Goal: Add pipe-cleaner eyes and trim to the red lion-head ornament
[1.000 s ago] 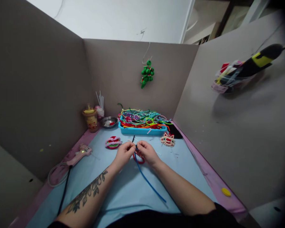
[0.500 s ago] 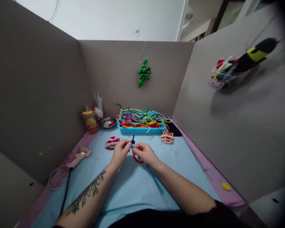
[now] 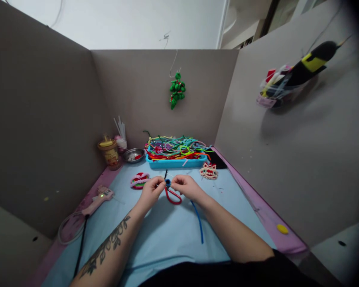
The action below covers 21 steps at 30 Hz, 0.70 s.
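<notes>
My left hand pinches the left side of a small coil of blue and black pipe cleaner. On its right side, my right hand is closed on the blue pipe cleaner, whose long tail hangs out below that hand. A short black end sticks up from the coil. Under the hands lies a red loop, seemingly a scissors handle, partly hidden. Left of my left hand rests a pink, red and green pipe-cleaner piece. A cream and red pipe-cleaner face lies to the right.
A blue tray heaped with coloured pipe cleaners stands at the back. Beside it are a metal bowl and a lidded cup. A pink glue gun with its cable lies left. A green ornament hangs from the back panel.
My right hand has shifted slightly right, away from my left. The blue tail has swung and now hangs curved, farther right. More of the red loop shows. The whole view has turned a little.
</notes>
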### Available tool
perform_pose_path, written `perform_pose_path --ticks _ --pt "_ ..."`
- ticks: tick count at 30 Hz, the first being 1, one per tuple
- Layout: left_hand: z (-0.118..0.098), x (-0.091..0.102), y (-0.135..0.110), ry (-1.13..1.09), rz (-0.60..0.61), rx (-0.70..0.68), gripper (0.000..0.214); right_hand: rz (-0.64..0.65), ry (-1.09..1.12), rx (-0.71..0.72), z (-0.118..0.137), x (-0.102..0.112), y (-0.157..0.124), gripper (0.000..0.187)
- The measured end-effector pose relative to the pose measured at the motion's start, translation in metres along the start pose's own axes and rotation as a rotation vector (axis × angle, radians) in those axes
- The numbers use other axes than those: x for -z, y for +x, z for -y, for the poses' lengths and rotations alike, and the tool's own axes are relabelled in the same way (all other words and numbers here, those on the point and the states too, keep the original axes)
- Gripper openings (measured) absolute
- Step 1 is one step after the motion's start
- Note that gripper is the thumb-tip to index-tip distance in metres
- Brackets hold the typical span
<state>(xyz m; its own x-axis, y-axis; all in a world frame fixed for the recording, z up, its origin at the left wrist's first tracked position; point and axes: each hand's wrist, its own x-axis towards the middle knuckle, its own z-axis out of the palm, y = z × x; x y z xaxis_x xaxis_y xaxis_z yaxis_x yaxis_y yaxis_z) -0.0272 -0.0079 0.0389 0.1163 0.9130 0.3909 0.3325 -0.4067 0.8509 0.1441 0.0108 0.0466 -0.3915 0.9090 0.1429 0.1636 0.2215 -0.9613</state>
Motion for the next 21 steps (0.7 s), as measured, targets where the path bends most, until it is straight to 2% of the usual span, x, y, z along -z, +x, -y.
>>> perform_pose_path --ticks 5,9,13,17,21 --pt "-0.001 0.0 0.0 0.026 0.004 0.008 0.02 0.054 0.033 -0.034 -0.003 0.003 0.001 0.015" --pt "0.003 -0.001 -0.001 -0.019 -0.01 0.027 0.022 0.109 0.16 -0.051 -0.005 0.004 0.003 0.023" --pt "0.007 -0.005 -0.002 -0.047 0.018 0.026 0.022 0.182 0.266 -0.133 -0.008 0.0 0.004 0.032" --pt "0.005 -0.007 -0.004 -0.036 0.016 0.03 0.02 0.134 0.289 -0.144 -0.01 -0.007 0.002 0.027" --pt "0.0 -0.002 -0.003 -0.055 0.093 0.092 0.022 0.13 0.293 -0.154 -0.01 -0.005 0.002 0.024"
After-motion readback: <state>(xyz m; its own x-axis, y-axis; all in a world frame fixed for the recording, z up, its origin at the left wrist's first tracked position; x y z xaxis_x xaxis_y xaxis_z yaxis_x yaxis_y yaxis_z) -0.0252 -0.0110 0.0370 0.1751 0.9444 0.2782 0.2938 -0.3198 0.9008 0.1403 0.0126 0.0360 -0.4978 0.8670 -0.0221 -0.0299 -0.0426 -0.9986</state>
